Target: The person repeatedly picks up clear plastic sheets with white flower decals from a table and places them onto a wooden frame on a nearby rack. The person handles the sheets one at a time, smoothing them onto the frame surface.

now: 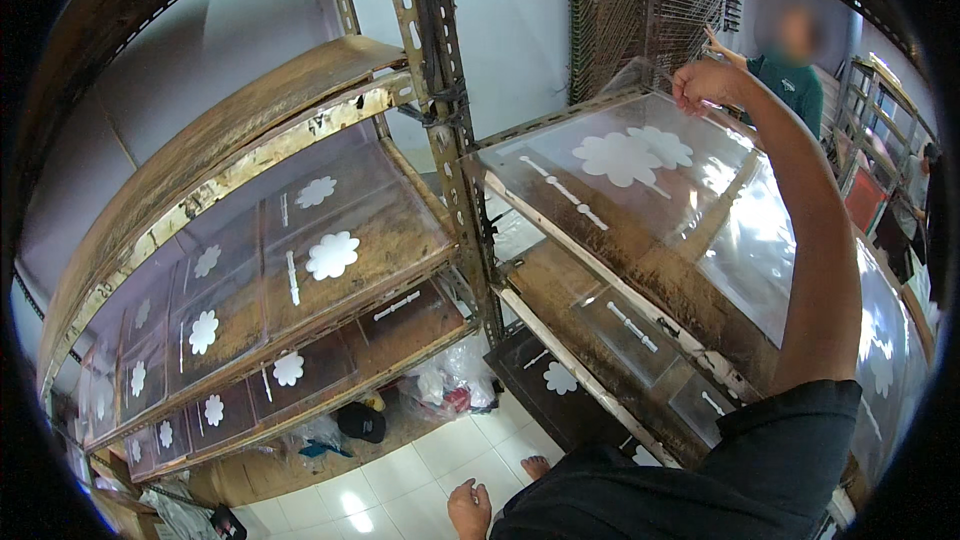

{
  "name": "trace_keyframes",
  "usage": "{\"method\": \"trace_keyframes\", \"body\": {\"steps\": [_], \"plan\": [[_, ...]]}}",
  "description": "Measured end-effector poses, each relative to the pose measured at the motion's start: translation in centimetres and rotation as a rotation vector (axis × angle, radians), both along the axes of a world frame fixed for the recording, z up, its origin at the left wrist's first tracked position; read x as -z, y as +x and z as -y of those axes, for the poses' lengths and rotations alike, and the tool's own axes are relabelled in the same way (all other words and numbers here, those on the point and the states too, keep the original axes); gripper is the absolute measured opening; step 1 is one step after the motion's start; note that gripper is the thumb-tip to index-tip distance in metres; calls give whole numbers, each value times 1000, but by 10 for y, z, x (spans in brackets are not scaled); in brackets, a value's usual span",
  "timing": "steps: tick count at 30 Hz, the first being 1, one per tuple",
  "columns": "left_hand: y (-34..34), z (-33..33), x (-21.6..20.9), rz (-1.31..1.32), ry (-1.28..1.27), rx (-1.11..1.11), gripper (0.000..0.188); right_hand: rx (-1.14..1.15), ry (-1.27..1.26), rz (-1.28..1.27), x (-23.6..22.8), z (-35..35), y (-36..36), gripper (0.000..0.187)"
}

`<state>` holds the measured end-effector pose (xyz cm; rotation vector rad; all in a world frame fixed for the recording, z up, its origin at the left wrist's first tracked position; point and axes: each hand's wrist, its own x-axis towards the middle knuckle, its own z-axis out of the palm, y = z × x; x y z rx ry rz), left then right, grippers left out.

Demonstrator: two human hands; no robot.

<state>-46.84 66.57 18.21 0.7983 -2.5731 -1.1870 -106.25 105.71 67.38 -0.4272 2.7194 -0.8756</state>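
Observation:
My right hand (702,86) reaches over the upper right shelf, its fingers pinched at the far edge of a clear plastic sheet (560,155). A white flower shape (612,160) and a slim white bar shape (563,190) show on that sheet. A second flower shape (664,146) partly overlaps the first. Near my fingers a corner of the plastic stands up from the shelf. My left hand (468,510) hangs low above the tiled floor, fingers loosely curled, with nothing visible in it.
On the left, a wooden rack (400,225) bears more clear sheets with flower shapes. A perforated metal post (447,120) stands between the racks. Plastic bags (445,380) and a black cap (362,423) lie below. Another person (790,80) is at the far right, beside wire racks (620,20).

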Motion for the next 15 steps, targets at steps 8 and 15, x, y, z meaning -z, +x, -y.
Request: {"method": "trace_keyframes", "body": {"steps": [8,15], "plan": [[-10,-4,38,51,20,36,37,-40,74,-101,37,-72,-79,14],[-2,-9,57,173,74,12,39,-79,377,-419,49,-48,-68,14]]}}
